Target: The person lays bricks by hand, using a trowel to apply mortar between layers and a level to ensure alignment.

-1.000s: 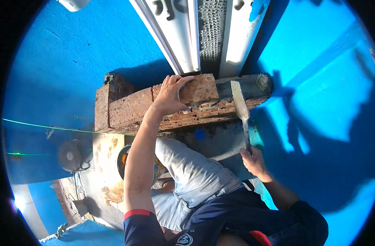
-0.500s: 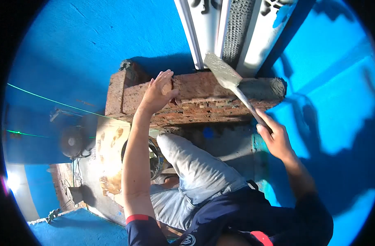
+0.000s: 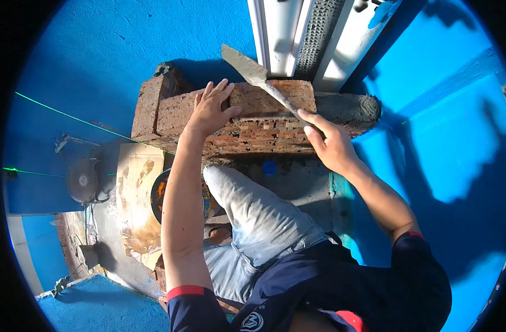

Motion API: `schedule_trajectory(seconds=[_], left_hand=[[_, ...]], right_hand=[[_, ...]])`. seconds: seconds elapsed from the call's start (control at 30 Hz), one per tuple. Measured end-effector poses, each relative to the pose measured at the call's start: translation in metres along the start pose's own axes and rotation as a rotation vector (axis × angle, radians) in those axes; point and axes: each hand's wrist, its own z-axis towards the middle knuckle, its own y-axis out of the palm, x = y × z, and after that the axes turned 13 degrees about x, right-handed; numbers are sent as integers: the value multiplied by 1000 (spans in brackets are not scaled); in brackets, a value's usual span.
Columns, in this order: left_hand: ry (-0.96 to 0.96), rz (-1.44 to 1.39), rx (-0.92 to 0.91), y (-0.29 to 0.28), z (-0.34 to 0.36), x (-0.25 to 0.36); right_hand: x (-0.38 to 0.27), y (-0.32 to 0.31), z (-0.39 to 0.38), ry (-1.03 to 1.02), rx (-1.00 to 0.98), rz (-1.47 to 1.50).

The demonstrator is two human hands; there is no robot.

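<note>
My left hand [image 3: 210, 112] lies on the top course of a low red brick wall [image 3: 253, 133], its fingers spread and nothing gripped. In my right hand [image 3: 331, 145] is the handle of a mason's trowel [image 3: 245, 67]. Its pointed blade, smeared with grey mortar, hangs past the far edge of the wall and points to the far left. Below the trowel's neck a red brick [image 3: 289, 95] sits in the top course. Grey mortar [image 3: 347, 110] covers the wall's right end. Another brick [image 3: 148, 108] stands at the left end.
Beyond the wall rise white frame profiles [image 3: 280, 39] against a blue wall [image 3: 126, 39]. A green string line [image 3: 70, 116] runs in from the left. On the floor at left are a fan [image 3: 82, 180], cardboard [image 3: 139, 193] and a dark bucket [image 3: 159, 196] partly behind my left arm.
My right hand has moved left and away from me, carrying the trowel from the mortar end to above the brick. The left hand stays on the wall; the view has shifted slightly.
</note>
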Motion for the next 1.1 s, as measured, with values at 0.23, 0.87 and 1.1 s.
schedule_trajectory(seconds=[0.23, 0.87, 1.1], left_hand=[[-16, 3, 18, 2, -3, -5], [-44, -40, -28, 7, 2, -5], [-90, -15, -42, -1, -3, -2]], right_hand=[[13, 16, -2, -103, 76, 1], [21, -62, 13, 284, -117, 52], [22, -56, 18, 210, -186, -14]])
